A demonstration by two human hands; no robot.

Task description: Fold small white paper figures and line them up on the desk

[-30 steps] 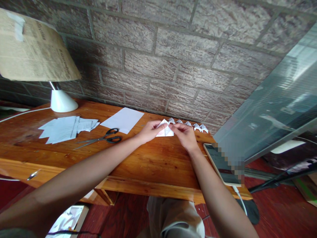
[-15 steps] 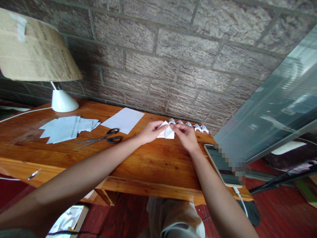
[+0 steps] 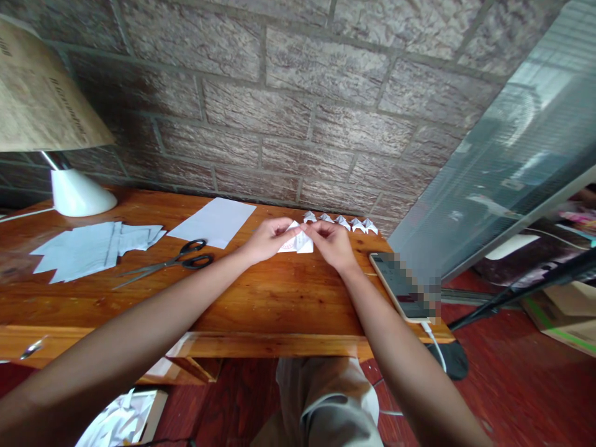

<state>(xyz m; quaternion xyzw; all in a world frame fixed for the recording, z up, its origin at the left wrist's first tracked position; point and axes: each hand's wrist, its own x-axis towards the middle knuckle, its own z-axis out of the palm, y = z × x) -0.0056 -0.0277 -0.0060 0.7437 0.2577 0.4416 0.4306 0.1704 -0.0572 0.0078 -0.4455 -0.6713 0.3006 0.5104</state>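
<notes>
A small folded white paper piece point(image 3: 297, 242) with red print rests low over the wooden desk point(image 3: 261, 304). My left hand point(image 3: 264, 239) pinches its left side, and my right hand point(image 3: 327, 243) pinches its top right; the fingertips of both meet at the paper's upper point. Just behind my hands, a row of several small folded paper shapes point(image 3: 339, 222) lines the desk's back edge by the brick wall.
Black-handled scissors point(image 3: 170, 263) lie left of my hands, with a white sheet point(image 3: 212, 221) behind them and a pile of cut paper point(image 3: 88, 248) further left. A lamp point(image 3: 69, 186) stands at the far left. A phone point(image 3: 400, 287) with a cable lies at the desk's right edge.
My fingertips have drawn closer together on the top of the folded paper. The camera has tipped and shifted slightly, so everything sits a little lower-left in view.
</notes>
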